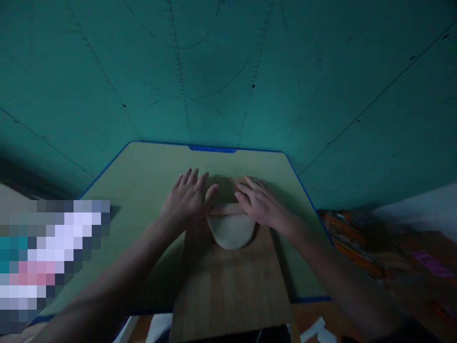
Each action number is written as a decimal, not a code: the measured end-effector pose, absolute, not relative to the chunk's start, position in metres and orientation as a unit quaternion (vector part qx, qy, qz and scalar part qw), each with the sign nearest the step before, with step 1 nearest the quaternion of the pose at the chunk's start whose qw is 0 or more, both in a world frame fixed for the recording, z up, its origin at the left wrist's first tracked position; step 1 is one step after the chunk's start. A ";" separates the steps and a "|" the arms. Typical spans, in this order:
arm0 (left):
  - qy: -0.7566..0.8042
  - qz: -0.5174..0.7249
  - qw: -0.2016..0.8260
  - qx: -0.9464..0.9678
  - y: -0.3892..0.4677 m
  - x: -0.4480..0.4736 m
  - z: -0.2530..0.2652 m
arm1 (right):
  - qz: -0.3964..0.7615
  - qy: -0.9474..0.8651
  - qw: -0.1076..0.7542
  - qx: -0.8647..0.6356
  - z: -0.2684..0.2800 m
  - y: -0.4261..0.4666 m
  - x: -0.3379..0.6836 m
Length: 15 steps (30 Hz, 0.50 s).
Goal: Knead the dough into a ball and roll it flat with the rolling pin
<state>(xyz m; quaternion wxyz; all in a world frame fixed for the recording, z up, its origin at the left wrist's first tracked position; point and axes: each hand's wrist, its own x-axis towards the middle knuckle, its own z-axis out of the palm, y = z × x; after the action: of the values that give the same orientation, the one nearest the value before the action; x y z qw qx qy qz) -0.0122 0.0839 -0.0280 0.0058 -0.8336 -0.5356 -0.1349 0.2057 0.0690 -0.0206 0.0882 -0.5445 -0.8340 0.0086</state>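
A pale rolling pin (227, 209) lies crosswise on a flattened round of dough (232, 233). Beneath the dough is a wooden board (232, 286). My left hand (189, 195) presses on the pin's left end, palm down, its fingers stretched forward and the thumb pointing inward. On the pin's right end rests my right hand (262, 202), also flat with outstretched fingers. Neither hand wraps round the pin, and both ends of it are hidden under the palms. The dough's far part is covered by the pin and hands.
The board lies on a light table (143, 190) with a blue edge, against a green wall (221, 71). A blurred-out rectangular object (64, 243) is at the left. Stacked papers or cardboard (350, 238) lie right of the table. White scraps (317, 331) show below its front edge.
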 end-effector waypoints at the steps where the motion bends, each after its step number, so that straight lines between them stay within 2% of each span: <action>1: -0.532 -0.136 0.013 -0.835 0.084 -0.012 -0.029 | 0.005 -0.834 0.088 -0.544 -0.022 0.068 0.206; 6: -0.515 -0.144 0.064 -0.842 0.059 -0.015 -0.033 | -0.023 -0.830 0.099 -0.548 -0.022 0.037 0.207; 15: -0.453 -0.183 0.132 -0.862 -0.038 -0.030 -0.045 | -0.049 -0.854 0.133 -0.500 -0.030 -0.060 0.210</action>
<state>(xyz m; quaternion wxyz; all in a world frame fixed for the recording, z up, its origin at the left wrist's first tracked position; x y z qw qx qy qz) -0.0295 -0.0383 -0.0447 0.1318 -0.8623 -0.4534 -0.1831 0.2101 -0.0600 -0.0302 0.1330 -0.4999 -0.8545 -0.0485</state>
